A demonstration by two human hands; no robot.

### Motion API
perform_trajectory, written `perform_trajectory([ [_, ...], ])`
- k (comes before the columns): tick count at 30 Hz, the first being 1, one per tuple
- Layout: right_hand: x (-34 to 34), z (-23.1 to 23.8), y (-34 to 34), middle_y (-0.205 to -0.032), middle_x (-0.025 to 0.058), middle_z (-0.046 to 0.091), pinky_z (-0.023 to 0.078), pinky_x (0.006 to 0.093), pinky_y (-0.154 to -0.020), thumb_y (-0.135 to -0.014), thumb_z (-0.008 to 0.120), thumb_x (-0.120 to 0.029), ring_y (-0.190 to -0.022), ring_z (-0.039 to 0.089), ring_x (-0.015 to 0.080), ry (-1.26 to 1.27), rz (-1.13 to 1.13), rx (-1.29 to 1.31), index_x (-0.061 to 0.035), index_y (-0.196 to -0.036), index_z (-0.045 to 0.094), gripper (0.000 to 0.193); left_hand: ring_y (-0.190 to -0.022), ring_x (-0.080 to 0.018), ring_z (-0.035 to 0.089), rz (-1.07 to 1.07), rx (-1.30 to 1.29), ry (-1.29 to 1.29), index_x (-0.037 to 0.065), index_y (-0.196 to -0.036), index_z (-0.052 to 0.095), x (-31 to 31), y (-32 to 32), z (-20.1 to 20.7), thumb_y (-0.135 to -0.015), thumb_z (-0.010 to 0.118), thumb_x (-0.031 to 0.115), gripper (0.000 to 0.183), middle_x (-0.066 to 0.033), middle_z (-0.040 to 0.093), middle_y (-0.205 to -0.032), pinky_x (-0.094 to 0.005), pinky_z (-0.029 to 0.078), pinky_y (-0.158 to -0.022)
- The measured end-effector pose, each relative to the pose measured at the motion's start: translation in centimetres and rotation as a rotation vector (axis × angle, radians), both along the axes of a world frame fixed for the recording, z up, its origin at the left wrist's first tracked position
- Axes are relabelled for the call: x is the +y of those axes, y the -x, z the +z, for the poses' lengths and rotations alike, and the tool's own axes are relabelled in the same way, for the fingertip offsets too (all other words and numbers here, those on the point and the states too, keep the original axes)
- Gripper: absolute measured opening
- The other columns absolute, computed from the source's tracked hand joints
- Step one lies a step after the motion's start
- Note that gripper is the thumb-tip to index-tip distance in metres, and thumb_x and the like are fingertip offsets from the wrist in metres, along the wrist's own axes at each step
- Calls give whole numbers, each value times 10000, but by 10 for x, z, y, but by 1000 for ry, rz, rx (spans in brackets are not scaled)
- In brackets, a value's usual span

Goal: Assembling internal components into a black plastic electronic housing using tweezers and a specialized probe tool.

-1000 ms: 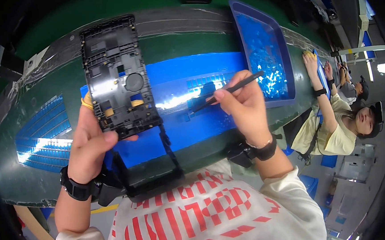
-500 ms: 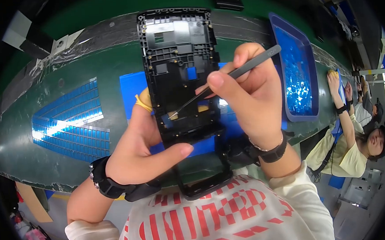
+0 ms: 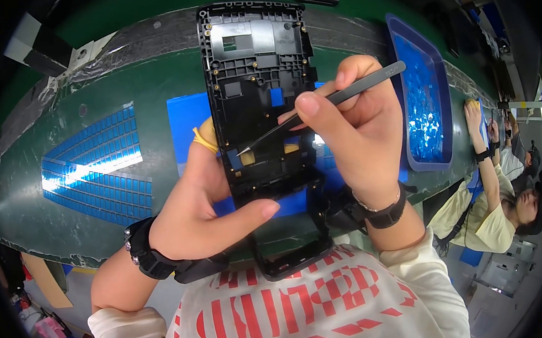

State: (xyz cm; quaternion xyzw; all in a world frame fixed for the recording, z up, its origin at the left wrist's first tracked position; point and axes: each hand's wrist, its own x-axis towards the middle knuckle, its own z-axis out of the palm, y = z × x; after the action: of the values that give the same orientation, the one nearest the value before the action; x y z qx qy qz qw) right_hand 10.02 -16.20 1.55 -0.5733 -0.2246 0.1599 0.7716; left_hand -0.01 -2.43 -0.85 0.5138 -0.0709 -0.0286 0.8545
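- Works at a long green bench (image 3: 13, 168), over a flat blue mat (image 3: 186, 121) lying across its middle.
- Holds a black plastic housing (image 3: 242, 117) above the mat, frame-like lower end toward the shirt, ribbed and studded inner face up.
- Has a blue-purple tray (image 3: 431, 165) to the right, strewn with loose shiny blue pieces (image 3: 419, 89); cannot tell whether fresh or discarded.
- Has gridded blue film sheets (image 3: 96, 134) spread on the bench to the left, apparently mostly full, suggesting plenty left to use.
- Supports the housing with the left hand (image 3: 202, 218), thumb across the lower part, fingers underneath, with yellow finger cots (image 3: 204, 136) showing at its left edge.
- Pinches dark tweezers (image 3: 372, 81) between right-hand (image 3: 362, 128) thumb and fingers, tips at the lower left opening (image 3: 247, 158) of the housing; cannot tell whether pressed together or nipping anything.
- Appears midway through work at that opening, with yellow visible through it and through a second opening (image 3: 291, 145) to the right, both seemingly uncovered at least in part.
- Shows a small blue patch (image 3: 235, 159) just beside the tips; cannot tell whether placed film or mat glimpsed through, so cannot count as done.
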Motion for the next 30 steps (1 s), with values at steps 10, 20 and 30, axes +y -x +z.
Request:
perform_trajectory([
  [10,2,-3,1,-636,23,523,359,128,-440,-740,583,51,-528,498,8,29,-28,-4,-49,-899,336,311,-1182,-223,330,24,-8,-23,31,-1290,88,-3,1,-2,-720,546,-74,738,-156,277,-1291,-356,305,-942],
  [20,3,-4,0,-604,10,510,371,126,-450,-738,592,38,-494,462,-6,45,-20,11,-42,-893,339,307,-1179,-231,336,24,8,11,16,-1281,114,-1,0,-2,-710,559,-74,729,-163,295,-1280,-366,300,-944],
  [30,-1,-4,5,-706,27,563,279,124,-424,-743,592,32,-485,367,-24,-51,-16,-39,-73,-864,335,303,-1123,-145,349,139,205,-129,-3,-1278,225,-1,-2,10,-862,322,44,430,-89,371,-1226,-267,246,-952],
])
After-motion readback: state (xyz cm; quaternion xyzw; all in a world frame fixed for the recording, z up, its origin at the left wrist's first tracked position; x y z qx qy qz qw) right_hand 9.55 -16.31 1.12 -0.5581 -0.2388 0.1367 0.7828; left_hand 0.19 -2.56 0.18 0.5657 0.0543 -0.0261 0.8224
